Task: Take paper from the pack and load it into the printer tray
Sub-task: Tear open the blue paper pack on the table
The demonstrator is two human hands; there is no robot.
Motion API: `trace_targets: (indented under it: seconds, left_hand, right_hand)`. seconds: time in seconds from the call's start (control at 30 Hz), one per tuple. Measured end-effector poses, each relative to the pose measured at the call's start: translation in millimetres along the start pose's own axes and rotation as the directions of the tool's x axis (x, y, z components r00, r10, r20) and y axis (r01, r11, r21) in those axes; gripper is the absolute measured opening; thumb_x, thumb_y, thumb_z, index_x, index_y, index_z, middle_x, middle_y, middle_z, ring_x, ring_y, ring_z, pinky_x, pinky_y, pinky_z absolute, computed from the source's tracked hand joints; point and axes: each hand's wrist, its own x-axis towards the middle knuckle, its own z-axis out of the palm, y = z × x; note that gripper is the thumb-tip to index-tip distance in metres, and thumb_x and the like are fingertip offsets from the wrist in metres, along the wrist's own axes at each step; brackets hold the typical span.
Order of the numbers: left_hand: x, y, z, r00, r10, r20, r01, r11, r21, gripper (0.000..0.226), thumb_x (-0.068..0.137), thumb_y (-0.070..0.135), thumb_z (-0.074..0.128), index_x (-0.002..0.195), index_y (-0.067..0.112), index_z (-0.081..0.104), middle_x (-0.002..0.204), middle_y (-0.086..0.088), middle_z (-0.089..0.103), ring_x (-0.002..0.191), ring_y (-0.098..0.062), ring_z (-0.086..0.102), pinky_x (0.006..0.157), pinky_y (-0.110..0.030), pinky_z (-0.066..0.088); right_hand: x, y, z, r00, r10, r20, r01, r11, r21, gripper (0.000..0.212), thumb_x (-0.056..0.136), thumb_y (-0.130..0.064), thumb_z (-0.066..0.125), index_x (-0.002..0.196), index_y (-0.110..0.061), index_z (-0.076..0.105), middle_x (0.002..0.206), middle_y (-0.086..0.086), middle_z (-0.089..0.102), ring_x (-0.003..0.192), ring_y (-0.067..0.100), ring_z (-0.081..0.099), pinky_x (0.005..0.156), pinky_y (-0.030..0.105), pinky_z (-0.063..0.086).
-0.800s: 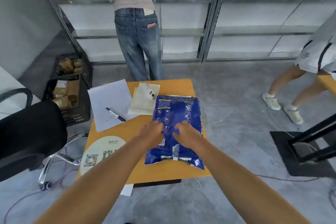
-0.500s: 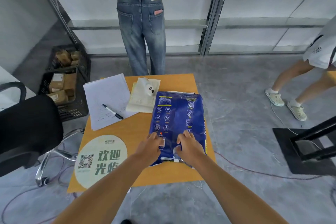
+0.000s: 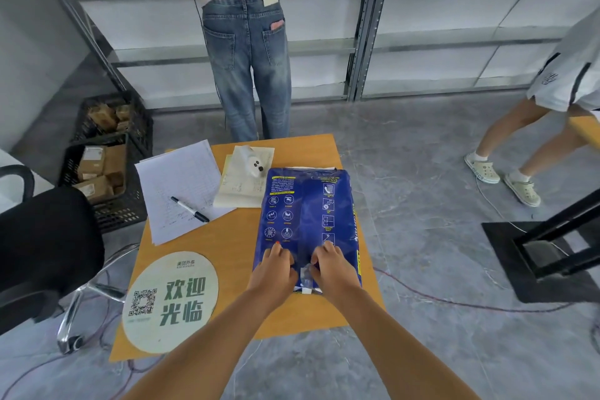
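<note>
A blue paper pack [image 3: 308, 221] is lying flat on the right side of an orange table [image 3: 240, 237]. The left hand [image 3: 275, 273] and right hand [image 3: 331, 269] are resting side by side on its near end, fingers curled, pinching the wrapper's seam.

Pen [image 3: 190, 209] on sheets [image 3: 181, 188]; round sign [image 3: 170, 300]; crates [image 3: 107, 172]; chair [image 3: 45, 250].
</note>
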Motion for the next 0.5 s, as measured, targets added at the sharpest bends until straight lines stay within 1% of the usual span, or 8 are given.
trace_targets:
  seconds: [0.1, 0.17, 0.2, 0.27, 0.3, 0.37, 0.43, 0.5]
  left_hand:
    - [2.6, -3.1, 1.6, 0.999, -0.025, 0.029, 0.026, 0.999, -0.045, 0.020, 0.094, 0.020, 0.051, 0.109, 0.017, 0.063, 0.122, 0.000, 0.052, 0.115, -0.016, 0.048, 0.091, -0.032, 0.052]
    - [4.4, -4.7, 1.5, 0.998, -0.046, 0.035, 0.049, 0.993, -0.107, 0.018, 0.094, 0.017, 0.051, 0.105, 0.016, 0.066, 0.120, -0.002, 0.053, 0.112, -0.018, 0.050, 0.087, -0.029, 0.051]
    - [5.1, -5.4, 1.2, 0.997, -0.070, 0.035, 0.075, 0.983, -0.165, 0.018, 0.094, 0.016, 0.051, 0.103, 0.015, 0.068, 0.118, -0.003, 0.054, 0.107, -0.017, 0.052, 0.082, -0.024, 0.050]
    - [3.9, -3.7, -1.1, 0.988, -0.136, 0.075, 0.152, 0.944, -0.291, 0.020, 0.094, 0.015, 0.052, 0.099, 0.012, 0.070, 0.114, -0.003, 0.059, 0.099, -0.015, 0.056, 0.073, -0.018, 0.045]
    - [3.0, -2.3, -2.8, 0.982, -0.157, 0.109, 0.185, 0.923, -0.336, 0.021, 0.094, 0.015, 0.051, 0.099, 0.013, 0.071, 0.111, -0.003, 0.063, 0.097, -0.015, 0.059, 0.073, -0.019, 0.046]
    - [1.4, -1.1, -4.1, 0.973, -0.158, 0.166, 0.210, 0.905, -0.369, 0.023, 0.093, 0.013, 0.049, 0.101, 0.015, 0.070, 0.103, 0.000, 0.068, 0.095, -0.017, 0.063, 0.074, -0.023, 0.048]
    - [0.7, 0.2, -3.8, 0.973, -0.138, 0.186, 0.199, 0.908, -0.368, 0.026, 0.091, 0.007, 0.046, 0.097, 0.017, 0.070, 0.092, 0.000, 0.067, 0.083, -0.018, 0.063, 0.066, -0.025, 0.045]
    - [-0.9, 4.9, -2.5, 0.971, -0.110, 0.212, 0.182, 0.915, -0.360, 0.027, 0.090, 0.003, 0.043, 0.086, 0.017, 0.066, 0.074, 0.000, 0.059, 0.064, -0.015, 0.051, 0.058, -0.027, 0.038]
  right_hand:
    - [7.3, -4.7, -1.5, 0.999, -0.008, 0.038, 0.010, 0.999, -0.053, 0.020, 0.095, -0.017, 0.056, 0.113, -0.010, 0.060, 0.120, 0.006, 0.050, 0.114, 0.022, 0.052, 0.081, 0.035, 0.056]
    - [8.3, -7.0, 0.2, 0.999, 0.043, 0.033, -0.043, 0.999, 0.001, 0.023, 0.095, -0.020, 0.054, 0.113, -0.008, 0.062, 0.120, 0.007, 0.050, 0.112, 0.023, 0.054, 0.082, 0.038, 0.057]
    - [6.7, -7.8, -0.9, 0.997, 0.068, 0.035, -0.069, 0.997, 0.040, 0.024, 0.094, -0.023, 0.054, 0.111, -0.008, 0.063, 0.119, 0.007, 0.050, 0.109, 0.022, 0.055, 0.081, 0.038, 0.057]
    - [-1.1, -8.6, -2.7, 0.995, 0.078, 0.058, -0.086, 0.986, 0.142, 0.018, 0.092, -0.026, 0.054, 0.098, -0.011, 0.063, 0.114, 0.006, 0.052, 0.104, 0.018, 0.054, 0.082, 0.035, 0.055]
    - [-9.3, -10.4, -4.5, 0.994, 0.068, 0.083, -0.084, 0.975, 0.206, 0.012, 0.090, -0.026, 0.055, 0.086, -0.016, 0.060, 0.110, 0.006, 0.052, 0.100, 0.016, 0.052, 0.082, 0.034, 0.053]
    - [-33.1, -15.5, -4.0, 0.990, 0.052, 0.132, -0.091, 0.946, 0.312, 0.013, 0.084, -0.024, 0.057, 0.071, -0.024, 0.053, 0.104, 0.003, 0.054, 0.095, 0.015, 0.053, 0.082, 0.031, 0.051]
    - [-59.9, -17.3, 4.0, 0.987, 0.075, 0.142, -0.126, 0.912, 0.390, 0.007, 0.080, -0.025, 0.057, 0.074, -0.024, 0.053, 0.099, 0.001, 0.057, 0.090, 0.016, 0.058, 0.079, 0.030, 0.051]
    - [-81.7, -14.7, 20.3, 0.984, 0.079, 0.159, -0.135, 0.915, 0.381, 0.006, 0.080, -0.026, 0.058, 0.079, -0.022, 0.054, 0.096, 0.000, 0.059, 0.084, 0.014, 0.060, 0.075, 0.026, 0.051]
